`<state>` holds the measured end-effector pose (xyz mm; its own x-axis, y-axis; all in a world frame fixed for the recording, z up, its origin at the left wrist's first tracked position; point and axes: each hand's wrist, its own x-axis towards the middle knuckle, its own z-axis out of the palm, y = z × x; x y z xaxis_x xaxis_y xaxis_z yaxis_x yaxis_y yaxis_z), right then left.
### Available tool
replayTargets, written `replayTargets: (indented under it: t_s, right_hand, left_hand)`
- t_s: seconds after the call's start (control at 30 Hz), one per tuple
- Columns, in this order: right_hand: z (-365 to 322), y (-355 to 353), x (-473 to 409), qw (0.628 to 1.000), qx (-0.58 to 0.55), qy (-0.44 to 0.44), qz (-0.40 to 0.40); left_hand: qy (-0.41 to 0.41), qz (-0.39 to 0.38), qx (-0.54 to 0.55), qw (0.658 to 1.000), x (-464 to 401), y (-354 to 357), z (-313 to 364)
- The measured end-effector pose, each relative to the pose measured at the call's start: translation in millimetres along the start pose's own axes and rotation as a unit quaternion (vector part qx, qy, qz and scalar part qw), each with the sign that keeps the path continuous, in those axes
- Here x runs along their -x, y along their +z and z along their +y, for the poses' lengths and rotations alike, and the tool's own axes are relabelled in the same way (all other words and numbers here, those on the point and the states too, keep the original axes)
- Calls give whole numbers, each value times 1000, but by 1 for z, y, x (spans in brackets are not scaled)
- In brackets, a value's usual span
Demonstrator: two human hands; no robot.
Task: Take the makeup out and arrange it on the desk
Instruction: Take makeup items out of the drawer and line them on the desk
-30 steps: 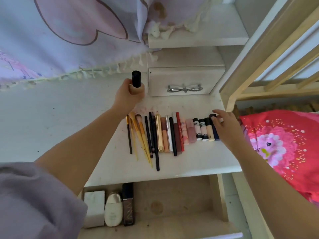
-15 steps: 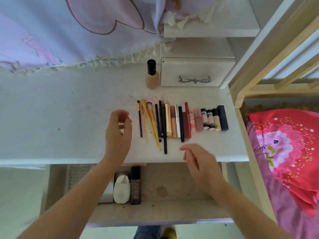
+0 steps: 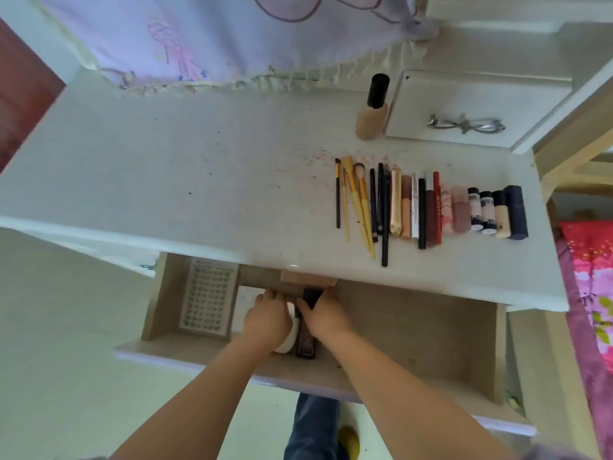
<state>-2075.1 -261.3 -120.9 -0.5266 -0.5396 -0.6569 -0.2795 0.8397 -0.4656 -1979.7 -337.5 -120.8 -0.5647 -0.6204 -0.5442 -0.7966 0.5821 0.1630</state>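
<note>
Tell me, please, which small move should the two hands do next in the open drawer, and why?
Probably lift out what they grip. The right hand is closed on the dark rectangular bottle, the left hand covers the white rounded bottle, and both bottles still lie in the wooden drawer.

A lilac curtain (image 3: 232, 38) hangs at the far left; a pink floral bedspread (image 3: 590, 293) lies at right.
</note>
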Motion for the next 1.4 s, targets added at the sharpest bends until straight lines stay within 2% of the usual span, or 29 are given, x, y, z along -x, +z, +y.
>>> replayTargets:
  t_s: [0.13,0.27,0.33,0.43,0.53,0.6,0.67,0.77,0.87,1.1,1.2,1.3,1.33,1.4]
  right_hand:
    - [-3,0,-3,999,43,-5,17]
    - [8,-17,13,998,-29,-51,-4]
    - [15,-29,35,994,-49,-95,6]
    - [21,-55,81,980,-88,-180,-4]
    - [0,-101,119,965,-107,-240,4]
    - [-25,-138,124,950,-125,-277,68]
    - [-52,-176,109,925,-146,-307,172]
    - [-88,-221,64,896,-172,-289,289]
    - [-114,-241,15,885,-169,-258,348]
    - [-140,-218,-52,893,-138,-180,389]
    - [-144,-217,-55,895,-126,-160,398]
    - [-147,-220,-44,895,-129,-138,405]
    - [-147,-221,-36,890,-128,-138,416]
    - [-144,-218,-9,868,-117,-176,448]
  left_hand:
    - [-8,-31,48,998,-5,1,-7]
    - [-10,-85,160,983,2,-1,-7]
    - [8,-81,169,982,13,-9,-5]
    - [78,-44,177,980,39,-37,-10]
    - [157,-4,249,956,65,-92,-18]
    - [162,69,332,927,66,-135,-16]
    - [148,150,388,897,48,-177,-6]
    - [160,218,393,879,-5,-223,20]
    - [189,241,382,872,-67,-246,48]
    - [248,192,351,883,-161,-261,74]
    - [281,166,333,885,-174,-255,76]
    - [280,128,350,885,-173,-250,69]
    - [272,128,351,887,-167,-250,63]
    - [264,177,356,879,-142,-250,42]
